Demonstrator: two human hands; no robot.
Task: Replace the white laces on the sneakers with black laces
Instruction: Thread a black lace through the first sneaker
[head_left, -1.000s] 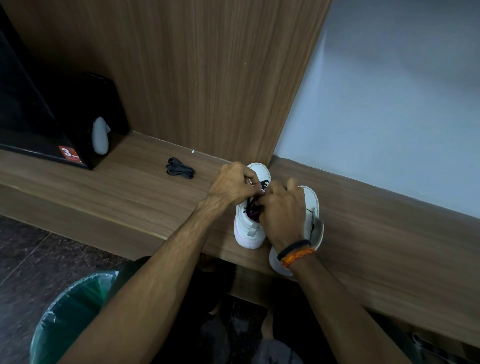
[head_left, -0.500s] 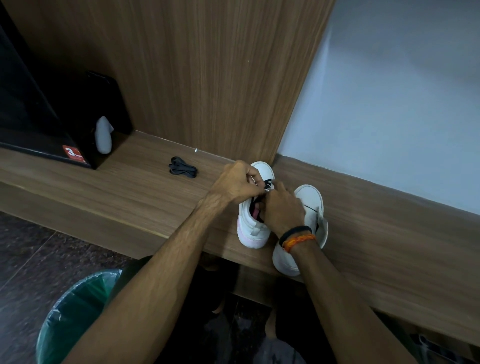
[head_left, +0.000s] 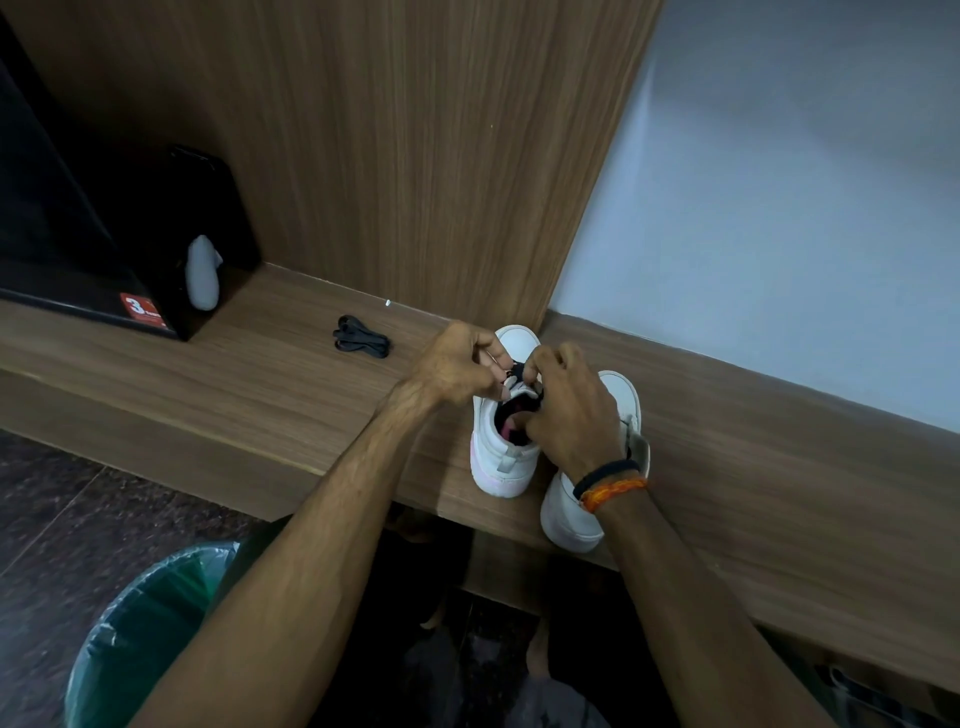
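- Wooden shelf (head_left: 218, 384), long, against a wood panel (head_left: 415, 156).
- Black box (head_left: 78, 249), red sticker, far left on shelf.
- Green-lined bin (head_left: 140, 639), on floor below.

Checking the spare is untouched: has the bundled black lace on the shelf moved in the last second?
No. The bundled black lace lies at the same spot on the wooden shelf, just right of the black box.

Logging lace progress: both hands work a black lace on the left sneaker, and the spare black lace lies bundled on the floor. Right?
Not quite. The head view shows the spare black lace bundled on the wooden shelf, not the floor. Both hands, left hand and right hand, do work the left sneaker.
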